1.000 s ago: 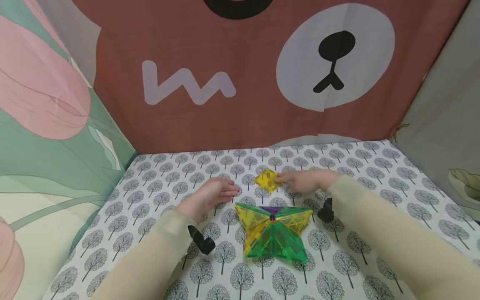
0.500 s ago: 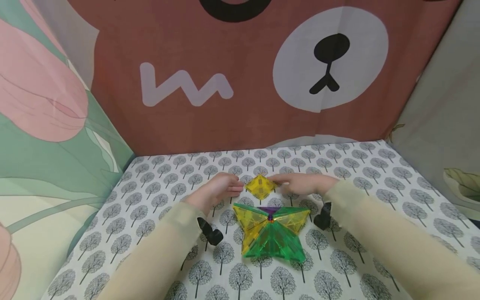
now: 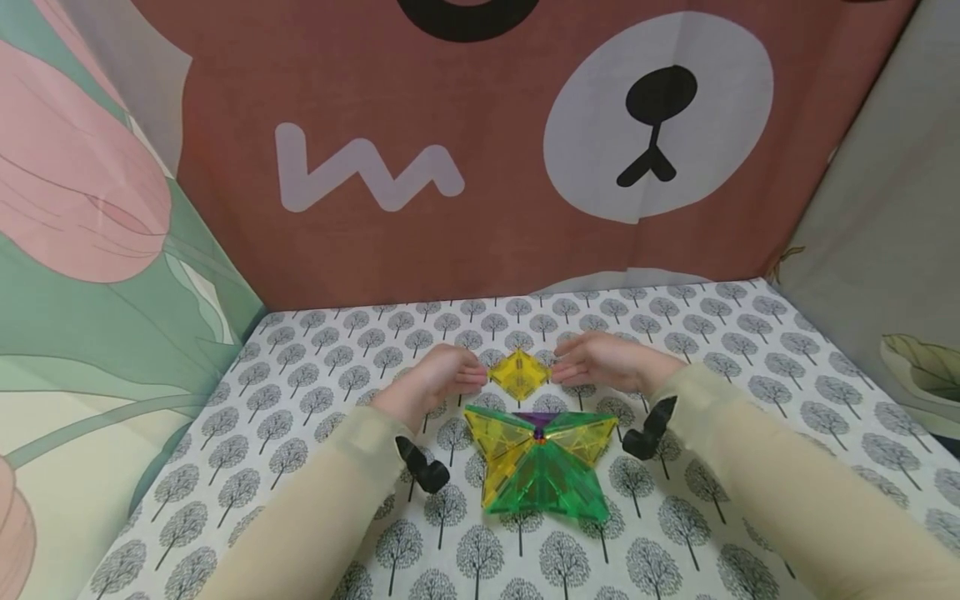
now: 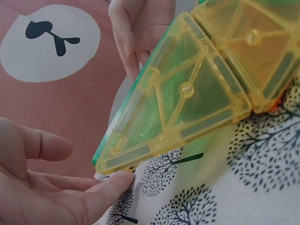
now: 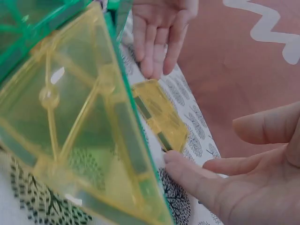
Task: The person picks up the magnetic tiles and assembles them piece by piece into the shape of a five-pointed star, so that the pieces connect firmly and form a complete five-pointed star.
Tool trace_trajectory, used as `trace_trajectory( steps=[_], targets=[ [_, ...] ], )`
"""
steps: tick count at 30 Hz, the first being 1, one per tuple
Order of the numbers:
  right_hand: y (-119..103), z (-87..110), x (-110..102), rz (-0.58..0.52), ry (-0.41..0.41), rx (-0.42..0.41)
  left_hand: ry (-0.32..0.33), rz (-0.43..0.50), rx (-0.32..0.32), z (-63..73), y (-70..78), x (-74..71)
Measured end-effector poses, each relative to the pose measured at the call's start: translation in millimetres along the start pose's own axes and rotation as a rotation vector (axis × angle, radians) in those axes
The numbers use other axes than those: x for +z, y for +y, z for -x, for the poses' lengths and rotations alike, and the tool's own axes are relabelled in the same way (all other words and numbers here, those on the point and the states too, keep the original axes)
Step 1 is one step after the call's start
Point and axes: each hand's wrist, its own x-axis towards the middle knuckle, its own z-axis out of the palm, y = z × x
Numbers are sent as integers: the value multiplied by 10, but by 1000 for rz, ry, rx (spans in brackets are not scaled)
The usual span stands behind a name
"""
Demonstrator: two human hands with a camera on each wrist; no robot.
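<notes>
A yellow magnetic tile piece (image 3: 519, 374), diamond-shaped from above, lies on the tree-print cloth between the two hands. My left hand (image 3: 437, 379) has its fingertips right at the piece's left corner, fingers extended. On the other side, my right hand (image 3: 609, 360) holds its straight fingers at the right corner; the right wrist view shows a fingertip (image 5: 176, 159) by the lower edge of the yellow piece (image 5: 161, 112). Nearer to me stands a star-like build of magnetic tiles (image 3: 543, 467) in green, yellow and purple. Its yellow triangle (image 4: 183, 89) hides part of the right hand in the left wrist view.
The white cloth (image 3: 337, 533) with black trees covers the table. A brown bear-print curtain (image 3: 420, 258) hangs behind it. A floral curtain (image 3: 82, 333) closes the left side and a greyish one (image 3: 877, 250) the right. Black wrist cameras (image 3: 423, 467) sit on both cuffs.
The yellow piece has shifted left and slightly nearer, up to the left fingertips. The right hand followed it, then its pointing index finger gave way to several extended fingers.
</notes>
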Motion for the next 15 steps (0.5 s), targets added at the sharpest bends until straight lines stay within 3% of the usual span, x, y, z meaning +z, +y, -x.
trace_trajectory(
  steps=[7, 15],
  targets=[
    [9, 13, 37, -70, 18, 39, 70, 22, -47, -61, -65, 42],
    [54, -19, 68, -73, 39, 29, 101, -55, -72, -117, -90, 40]
  ],
)
